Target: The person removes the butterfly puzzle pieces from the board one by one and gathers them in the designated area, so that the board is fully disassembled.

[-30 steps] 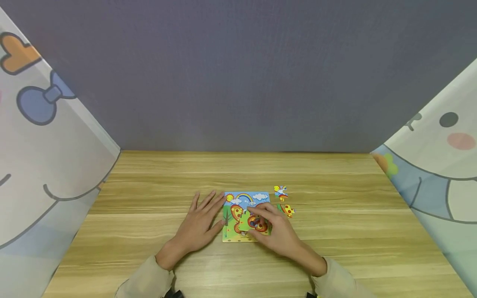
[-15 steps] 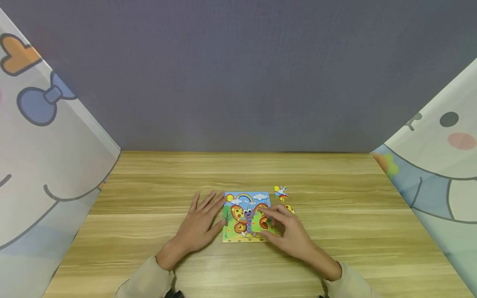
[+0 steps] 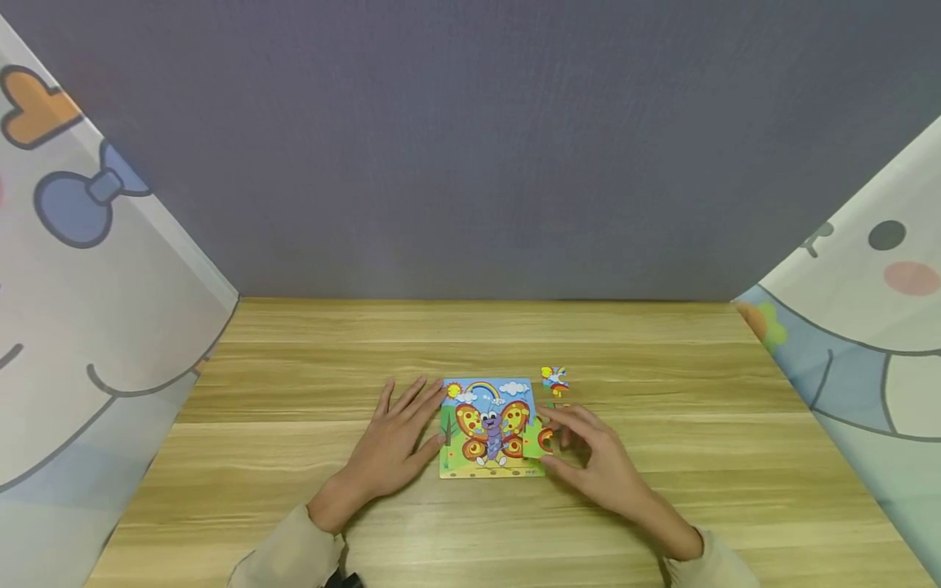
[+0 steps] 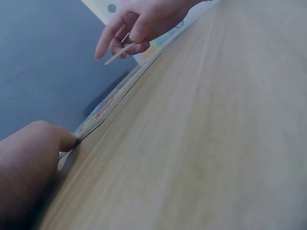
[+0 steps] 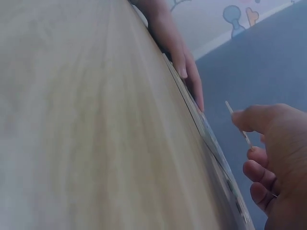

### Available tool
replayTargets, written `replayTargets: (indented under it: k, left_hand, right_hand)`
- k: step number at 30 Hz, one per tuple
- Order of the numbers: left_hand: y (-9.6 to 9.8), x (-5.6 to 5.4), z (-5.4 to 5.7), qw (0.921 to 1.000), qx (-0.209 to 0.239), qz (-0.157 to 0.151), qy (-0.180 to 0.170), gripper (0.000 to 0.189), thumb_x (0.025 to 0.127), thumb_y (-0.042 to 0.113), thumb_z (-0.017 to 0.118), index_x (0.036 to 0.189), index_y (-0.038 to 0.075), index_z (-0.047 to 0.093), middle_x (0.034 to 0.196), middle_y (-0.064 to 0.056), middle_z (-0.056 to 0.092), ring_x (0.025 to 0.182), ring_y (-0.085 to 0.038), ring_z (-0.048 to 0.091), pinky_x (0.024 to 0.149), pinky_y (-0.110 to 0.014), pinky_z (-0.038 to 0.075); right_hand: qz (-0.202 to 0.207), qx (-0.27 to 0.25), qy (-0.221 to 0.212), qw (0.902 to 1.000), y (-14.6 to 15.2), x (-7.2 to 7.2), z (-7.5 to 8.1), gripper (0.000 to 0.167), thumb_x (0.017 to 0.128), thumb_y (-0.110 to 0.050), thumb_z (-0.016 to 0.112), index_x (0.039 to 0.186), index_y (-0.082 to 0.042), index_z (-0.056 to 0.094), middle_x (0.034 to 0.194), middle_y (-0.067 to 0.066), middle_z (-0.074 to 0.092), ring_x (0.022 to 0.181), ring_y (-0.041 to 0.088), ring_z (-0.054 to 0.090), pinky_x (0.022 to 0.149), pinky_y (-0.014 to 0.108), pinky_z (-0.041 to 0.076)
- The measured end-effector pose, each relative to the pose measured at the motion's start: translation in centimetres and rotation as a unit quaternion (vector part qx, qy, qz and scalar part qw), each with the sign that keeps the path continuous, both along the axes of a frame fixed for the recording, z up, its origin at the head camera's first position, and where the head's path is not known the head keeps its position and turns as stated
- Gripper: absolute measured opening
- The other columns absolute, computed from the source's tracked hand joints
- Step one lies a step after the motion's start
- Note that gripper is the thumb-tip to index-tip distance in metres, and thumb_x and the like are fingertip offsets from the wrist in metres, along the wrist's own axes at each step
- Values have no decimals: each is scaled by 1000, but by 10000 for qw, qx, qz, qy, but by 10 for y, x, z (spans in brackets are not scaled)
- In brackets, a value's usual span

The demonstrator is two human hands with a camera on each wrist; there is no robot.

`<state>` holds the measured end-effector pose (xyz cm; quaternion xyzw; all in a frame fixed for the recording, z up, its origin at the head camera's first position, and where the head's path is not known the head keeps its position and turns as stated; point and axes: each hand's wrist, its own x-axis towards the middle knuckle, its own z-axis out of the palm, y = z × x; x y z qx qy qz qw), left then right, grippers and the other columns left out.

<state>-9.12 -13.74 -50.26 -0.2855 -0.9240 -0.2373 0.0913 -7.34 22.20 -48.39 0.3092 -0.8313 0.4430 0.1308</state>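
A square butterfly jigsaw puzzle (image 3: 470, 472) lies flat on the wooden table. Along its left edge rests my left hand (image 3: 393, 447), fingers spread and straight, with fingertips and thumb touching the border. My right hand (image 3: 604, 467) pinches a green puzzle piece (image 3: 534, 441) with part of a red-and-yellow wing on it, held over the puzzle's right edge. From the left wrist view, that thin piece (image 4: 116, 54) is seen edge-on, raised off the puzzle. In the right wrist view the thumb presses on the piece (image 5: 229, 107).
A loose puzzle piece (image 3: 555, 381) with blue, yellow and red print lies just right of the puzzle's top corner. Another loose piece (image 3: 556, 406) below it is mostly hidden by my right hand. A grey panel (image 3: 470, 163) rises behind the table (image 3: 470, 335), with cartoon-printed walls at both sides.
My right hand has moved right with the pinched piece, from over the puzzle's middle to its right edge, uncovering the butterfly picture. My left hand has stayed put.
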Motion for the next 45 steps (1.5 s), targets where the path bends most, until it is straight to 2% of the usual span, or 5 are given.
replayTargets:
  k: [12,25,29,35,45]
  left_hand:
    - [0,0,1,10000,-42,-20,-76,69,112,39,60,170,7,44,177,-8,42,166,-39,32,134,-73,7]
    - [-1,0,1,9999,-76,14,-133,69,112,39,59,171,7,44,177,-7,42,166,-38,31,134,-72,6]
    - [-1,0,1,9999,-40,-4,-156,69,112,40,60,171,8,43,177,-7,41,167,-37,30,135,-72,5]
    - [-2,0,1,9997,-46,1,-236,70,112,42,59,172,10,41,178,-5,39,168,-35,28,136,-70,3]
    - [-1,0,2,9998,-51,-17,-217,70,112,42,59,172,10,41,178,-4,39,168,-35,28,136,-69,3]
  right_hand:
    - [-112,-58,-58,9999,26,8,-9,73,77,1,99,144,-1,71,109,3,73,82,17,61,64,24,53]
    - [-444,636,72,9970,40,13,-7,74,74,5,99,143,-6,73,108,-7,73,84,8,59,64,18,50]
    - [-441,717,180,9963,41,13,-8,76,73,5,100,143,-6,73,109,-7,73,86,7,60,67,16,50]
    - [-467,914,412,9939,44,13,-10,79,71,2,102,144,-7,73,116,-5,76,89,7,61,80,13,50]
    - [-447,978,507,9929,46,14,-9,79,70,0,102,143,-7,73,117,-3,76,90,7,62,81,12,50]
